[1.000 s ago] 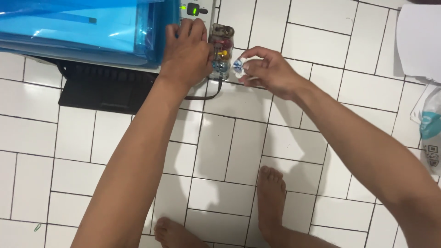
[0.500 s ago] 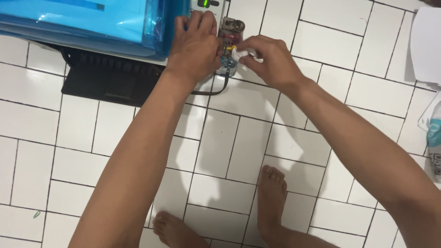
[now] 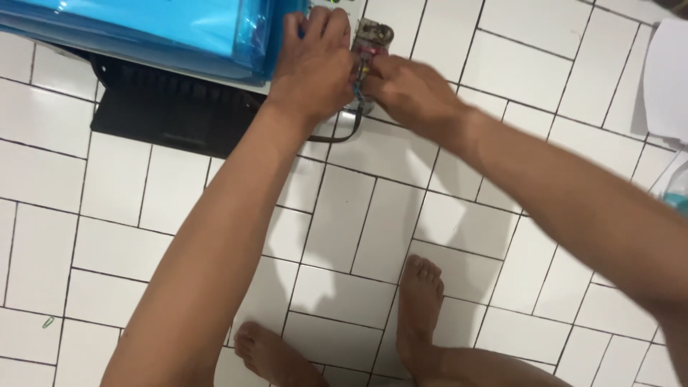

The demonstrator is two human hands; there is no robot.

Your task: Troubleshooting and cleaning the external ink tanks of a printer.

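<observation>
A small clear ink tank unit [image 3: 374, 34] with coloured caps is fixed to the right side of a printer under a blue cover [image 3: 143, 29]. My left hand [image 3: 315, 61] lies over the printer's corner, its thumb side pressed against the tank. My right hand [image 3: 408, 89] is closed and pushed against the tank's front, fingertips meeting my left hand. The white tissue wad it pinches is hidden under the fingers.
The printer's black tray [image 3: 165, 115] juts out over the white tiled floor, and a dark cable [image 3: 344, 136] loops below the tank. White paper [image 3: 666, 79] and a plastic packet [image 3: 677, 190] lie at the right edge. My bare feet [image 3: 423, 301] stand below. A green paper clip [image 3: 47, 322] lies at lower left.
My right hand carried the white tissue wad left onto the ink tank, and the wad is now covered by its fingers. My left hand stayed on the printer corner. The view drifted slightly.
</observation>
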